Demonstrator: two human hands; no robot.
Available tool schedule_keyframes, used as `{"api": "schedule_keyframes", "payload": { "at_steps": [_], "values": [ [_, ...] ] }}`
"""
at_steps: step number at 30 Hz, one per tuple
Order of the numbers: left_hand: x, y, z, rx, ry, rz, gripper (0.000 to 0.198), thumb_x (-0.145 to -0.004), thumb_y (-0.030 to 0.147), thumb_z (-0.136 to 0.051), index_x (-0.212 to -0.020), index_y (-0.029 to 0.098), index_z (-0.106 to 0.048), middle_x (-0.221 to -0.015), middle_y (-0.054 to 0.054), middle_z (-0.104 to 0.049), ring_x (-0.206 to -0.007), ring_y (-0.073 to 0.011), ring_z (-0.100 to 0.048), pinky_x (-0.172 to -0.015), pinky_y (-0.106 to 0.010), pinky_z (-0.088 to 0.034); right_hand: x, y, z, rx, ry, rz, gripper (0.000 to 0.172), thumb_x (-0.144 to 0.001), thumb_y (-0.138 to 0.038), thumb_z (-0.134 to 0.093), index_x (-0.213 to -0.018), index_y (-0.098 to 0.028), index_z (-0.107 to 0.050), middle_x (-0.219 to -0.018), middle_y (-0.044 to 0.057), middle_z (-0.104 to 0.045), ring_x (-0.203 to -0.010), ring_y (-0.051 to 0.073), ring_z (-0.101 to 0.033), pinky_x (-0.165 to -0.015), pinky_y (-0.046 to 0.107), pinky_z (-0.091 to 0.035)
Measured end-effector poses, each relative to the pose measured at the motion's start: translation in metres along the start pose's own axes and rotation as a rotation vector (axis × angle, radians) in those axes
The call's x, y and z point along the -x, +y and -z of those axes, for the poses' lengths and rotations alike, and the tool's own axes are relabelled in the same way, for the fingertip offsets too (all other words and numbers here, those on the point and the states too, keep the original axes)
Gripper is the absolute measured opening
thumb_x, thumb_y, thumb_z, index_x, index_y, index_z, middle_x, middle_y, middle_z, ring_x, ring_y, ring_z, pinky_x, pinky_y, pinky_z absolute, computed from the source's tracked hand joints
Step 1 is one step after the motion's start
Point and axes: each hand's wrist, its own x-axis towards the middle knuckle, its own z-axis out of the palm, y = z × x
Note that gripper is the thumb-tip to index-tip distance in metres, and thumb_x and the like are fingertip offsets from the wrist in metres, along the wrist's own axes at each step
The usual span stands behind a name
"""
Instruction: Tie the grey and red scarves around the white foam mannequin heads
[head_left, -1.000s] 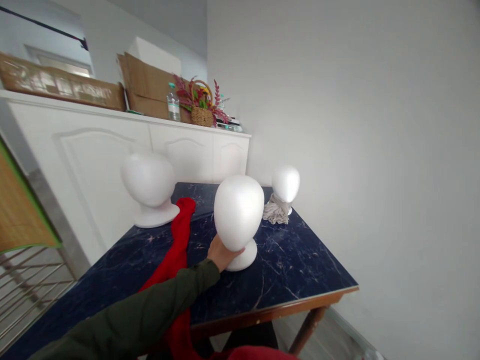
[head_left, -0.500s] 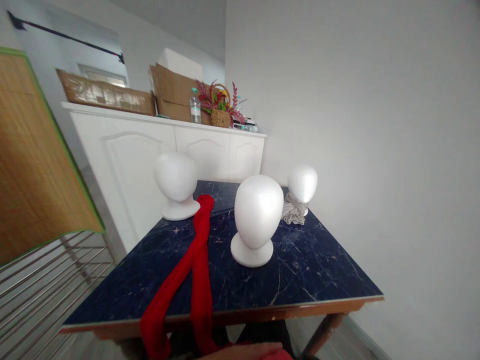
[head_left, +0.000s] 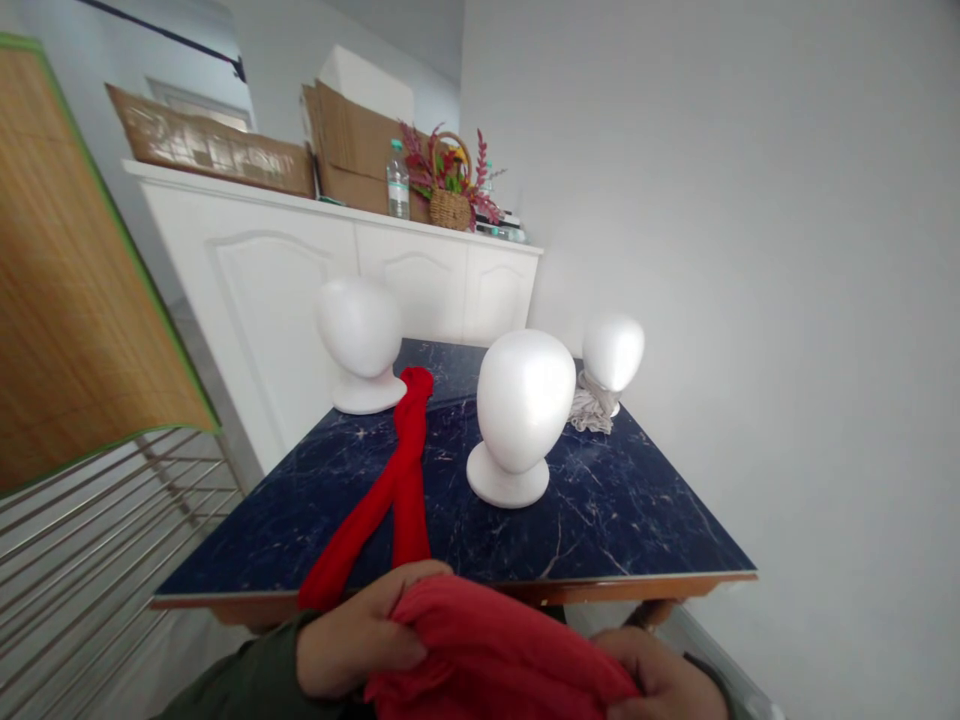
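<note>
- While both hands bunch a red cloth [head_left: 487, 650], the left hand [head_left: 360, 635] and right hand [head_left: 660, 675] curl their fingers [head_left: 390, 600] closed around it.
- Beyond the fingers, a red fabric strip [head_left: 401, 480] lies across a navy marble-top table [head_left: 637, 510].
- Farther past them stand a white foam mannequin head [head_left: 525, 400], a second foam head [head_left: 358, 328] leftward and a smaller foam head [head_left: 613, 352] rightward.

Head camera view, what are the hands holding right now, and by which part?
A bunched red cloth: the left hand grips its left side, the right hand its right side. Which part of the cloth that is cannot be told.
</note>
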Motion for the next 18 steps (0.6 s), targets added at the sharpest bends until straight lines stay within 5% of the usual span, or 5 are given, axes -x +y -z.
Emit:
{"api": "schedule_keyframes", "payload": {
  "at_steps": [4, 7, 13, 18],
  "values": [
    [-0.022, 0.016, -0.013, -0.053, 0.278, -0.134, 0.041, -0.060, 0.027, -0.064, -0.100, 0.018, -0.055, -0.105, -0.006, -0.058, -0.095, -0.0221, -0.054, -0.083, -0.033, -0.042, -0.019, -0.004, -0.002, 0.097, 0.243, 0.188, 0.035, -0.079, -0.044, -0.048, -0.106, -0.025, -0.060, -0.106, 0.004, -0.060, -0.100, 0.021, -0.054, -0.092, 0.035, -0.038],
    [-0.034, 0.022, -0.013, 0.047, 0.324, -0.093, 0.038, -0.063, 0.029, -0.059, -0.099, 0.017, -0.055, -0.105, -0.007, -0.060, -0.093, -0.0223, -0.056, -0.083, -0.034, -0.043, -0.031, -0.003, 0.000, 0.123, 0.513, 0.265, 0.035, -0.082, -0.043, -0.045, -0.112, -0.028, -0.055, -0.118, 0.004, -0.054, -0.111, 0.021, -0.047, -0.099, 0.036, -0.032],
    [-0.036, 0.022, -0.003, 0.165, 0.017, 0.162, 0.045, -0.058, 0.028, -0.059, -0.101, 0.014, -0.058, -0.098, -0.008, -0.063, -0.091, -0.0234, -0.059, -0.082, -0.034, -0.045, -0.044, 0.009, 0.009, 0.019, 0.803, 0.206, 0.040, -0.078, -0.052, -0.047, -0.102, -0.023, -0.060, -0.112, 0.007, -0.059, -0.107, 0.023, -0.050, -0.098, 0.038, -0.035],
    [-0.034, 0.012, 0.011, 0.096, -0.382, 0.331, 0.036, -0.053, 0.021, -0.070, -0.086, 0.010, -0.064, -0.079, -0.005, -0.066, -0.067, -0.0148, -0.060, -0.058, -0.021, -0.048, -0.051, 0.009, 0.009, -0.039, 0.809, 0.188, 0.040, -0.080, -0.049, -0.044, -0.099, -0.018, -0.059, -0.104, 0.009, -0.061, -0.098, 0.021, -0.054, -0.092, 0.034, -0.038]
  ]
}}
